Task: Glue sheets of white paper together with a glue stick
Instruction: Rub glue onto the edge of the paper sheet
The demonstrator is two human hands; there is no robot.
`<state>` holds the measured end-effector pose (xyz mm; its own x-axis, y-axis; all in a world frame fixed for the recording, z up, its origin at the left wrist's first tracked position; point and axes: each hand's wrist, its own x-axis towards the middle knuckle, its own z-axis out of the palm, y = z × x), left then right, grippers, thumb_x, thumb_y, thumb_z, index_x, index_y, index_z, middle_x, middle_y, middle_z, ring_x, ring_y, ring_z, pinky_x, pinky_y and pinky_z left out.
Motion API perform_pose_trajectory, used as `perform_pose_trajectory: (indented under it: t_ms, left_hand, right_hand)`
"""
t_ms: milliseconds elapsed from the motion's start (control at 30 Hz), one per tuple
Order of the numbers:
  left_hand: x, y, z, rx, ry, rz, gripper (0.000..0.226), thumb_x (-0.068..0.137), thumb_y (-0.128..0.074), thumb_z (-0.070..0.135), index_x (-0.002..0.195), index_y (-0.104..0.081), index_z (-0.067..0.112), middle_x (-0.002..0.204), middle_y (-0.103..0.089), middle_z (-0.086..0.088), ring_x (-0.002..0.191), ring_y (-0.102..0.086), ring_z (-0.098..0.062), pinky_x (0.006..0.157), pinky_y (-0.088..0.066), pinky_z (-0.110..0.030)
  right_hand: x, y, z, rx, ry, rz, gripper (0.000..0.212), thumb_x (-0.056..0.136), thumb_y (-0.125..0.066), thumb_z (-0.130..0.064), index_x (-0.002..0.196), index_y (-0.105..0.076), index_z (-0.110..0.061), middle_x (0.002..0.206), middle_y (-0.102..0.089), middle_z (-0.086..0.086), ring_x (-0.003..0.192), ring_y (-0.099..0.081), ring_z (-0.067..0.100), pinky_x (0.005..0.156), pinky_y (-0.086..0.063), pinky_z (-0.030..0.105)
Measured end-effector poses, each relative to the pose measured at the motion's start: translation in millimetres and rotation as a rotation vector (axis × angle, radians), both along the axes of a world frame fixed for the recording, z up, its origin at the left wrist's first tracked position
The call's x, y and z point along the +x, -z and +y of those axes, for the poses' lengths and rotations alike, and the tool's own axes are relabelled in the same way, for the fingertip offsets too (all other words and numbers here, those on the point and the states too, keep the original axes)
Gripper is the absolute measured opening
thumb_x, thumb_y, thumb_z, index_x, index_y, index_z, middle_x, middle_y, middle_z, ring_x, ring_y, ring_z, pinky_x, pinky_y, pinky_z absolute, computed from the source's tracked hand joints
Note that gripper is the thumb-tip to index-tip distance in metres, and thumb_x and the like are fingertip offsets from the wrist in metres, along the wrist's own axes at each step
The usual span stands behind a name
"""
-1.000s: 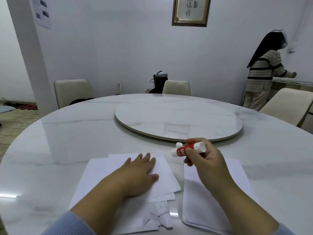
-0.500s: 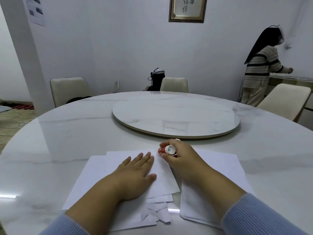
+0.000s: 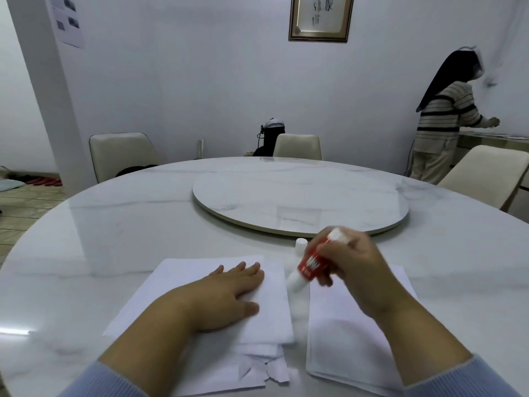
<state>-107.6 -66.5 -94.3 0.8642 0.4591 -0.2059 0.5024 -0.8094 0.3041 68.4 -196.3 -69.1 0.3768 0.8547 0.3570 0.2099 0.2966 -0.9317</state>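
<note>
My left hand (image 3: 226,293) lies flat, fingers straight, pressing on the top white sheet (image 3: 269,305) of the left paper pile. My right hand (image 3: 352,270) grips a red and white glue stick (image 3: 310,263), tilted, its lower white end blurred and down at the right edge of that sheet. A small white cap (image 3: 300,244) stands on the table just behind the glue stick. A second stack of white paper (image 3: 337,339) lies to the right, under my right forearm.
Torn paper scraps (image 3: 257,368) lie at the front of the left pile. A round marble turntable (image 3: 300,202) sits mid-table. Chairs stand around the table. A person in a striped top (image 3: 446,118) stands at the back right.
My right hand has moved from the top corner of the sheet down along its right edge and tilted the glue stick. The cap now stands on the table. My left hand stayed put.
</note>
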Motion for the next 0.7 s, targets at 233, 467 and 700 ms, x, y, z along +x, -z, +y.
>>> perform_pose_trajectory:
  t_ms: [233,467,700]
  left_hand:
    - [-7.9,0.1,0.1,0.29,-0.604,-0.023,0.067,0.089,-0.029,0.062,0.138,-0.038,0.017,0.148,-0.036,-0.004,0.136,-0.031,-0.024,0.109,-0.03,-0.039]
    - [2.6,1.6,-6.1,0.093,-0.225,-0.071,0.073,0.091,-0.041,0.055,0.151,-0.008,0.028,0.16,0.005,0.009,0.146,0.007,-0.007,0.119,0.003,-0.031]
    - [13.8,23.1,-10.6,0.183,-0.332,0.048,0.07,0.095,-0.017,0.054,0.15,0.007,0.02,0.159,0.015,-0.003,0.147,0.014,-0.018,0.12,0.004,-0.04]
  right_hand:
    - [14.1,-0.7,-0.9,0.179,0.252,0.225,0.026,0.088,-0.044,0.003,0.07,-0.061,-0.002,0.059,-0.06,0.006,0.047,-0.049,0.022,0.042,-0.04,0.025]
    - [3.4,-2.1,-1.7,0.135,0.256,0.137,0.023,0.088,-0.048,0.005,0.073,-0.062,-0.003,0.054,-0.059,0.004,0.046,-0.052,0.019,0.044,-0.042,0.026]
    - [-19.6,14.2,19.7,-0.092,0.223,-0.133,0.011,0.084,-0.067,-0.017,0.09,-0.066,-0.026,0.084,-0.075,-0.002,0.078,-0.069,0.016,0.076,-0.054,0.035]
